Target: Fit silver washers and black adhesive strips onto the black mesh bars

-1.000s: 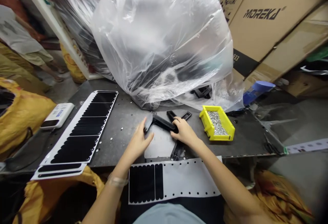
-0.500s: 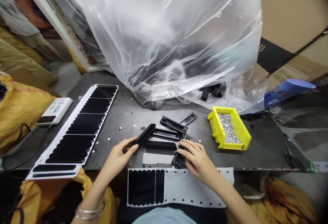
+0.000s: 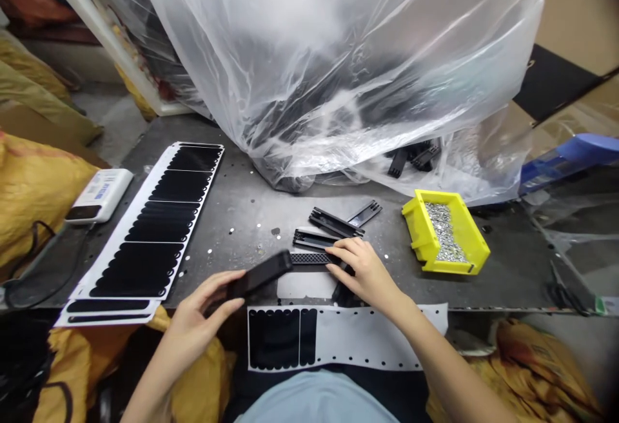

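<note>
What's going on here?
A person at a dark workbench holds a black plastic strip in their left hand. Their right hand rests on a mesh-faced strip, just below more black strips. Sheets of black pads on white backing lie to the left and front, and a yellow bin of small silvery parts sits to the right.

The left hand (image 3: pixel 206 304) grips a matte black plastic bar (image 3: pixel 261 275), tilted across its fingers. The right hand (image 3: pixel 367 271) rests at the right end of a flat, black ribbed strip (image 3: pixel 309 258), which lies horizontally.
</note>
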{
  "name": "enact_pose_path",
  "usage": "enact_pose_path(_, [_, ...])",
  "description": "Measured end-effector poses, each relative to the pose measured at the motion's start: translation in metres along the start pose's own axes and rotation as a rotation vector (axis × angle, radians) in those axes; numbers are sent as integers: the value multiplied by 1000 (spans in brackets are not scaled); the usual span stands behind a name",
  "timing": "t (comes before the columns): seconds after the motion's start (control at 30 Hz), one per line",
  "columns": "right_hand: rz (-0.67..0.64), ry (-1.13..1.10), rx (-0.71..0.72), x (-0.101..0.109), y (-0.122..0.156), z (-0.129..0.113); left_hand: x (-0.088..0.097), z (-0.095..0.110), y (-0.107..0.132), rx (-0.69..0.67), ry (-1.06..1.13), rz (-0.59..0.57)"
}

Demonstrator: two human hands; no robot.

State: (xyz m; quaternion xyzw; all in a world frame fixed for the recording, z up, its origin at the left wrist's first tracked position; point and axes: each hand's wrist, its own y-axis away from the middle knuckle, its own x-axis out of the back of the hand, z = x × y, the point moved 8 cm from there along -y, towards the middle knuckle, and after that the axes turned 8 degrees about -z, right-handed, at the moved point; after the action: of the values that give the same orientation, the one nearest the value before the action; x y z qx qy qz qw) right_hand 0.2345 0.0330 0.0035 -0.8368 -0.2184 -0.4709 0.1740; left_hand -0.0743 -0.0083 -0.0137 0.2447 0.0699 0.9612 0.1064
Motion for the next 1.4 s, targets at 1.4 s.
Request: enact_pose_path(1.4, [-241, -87, -26, 29, -75, 11, -94, 37, -61, -266, -79, -220])
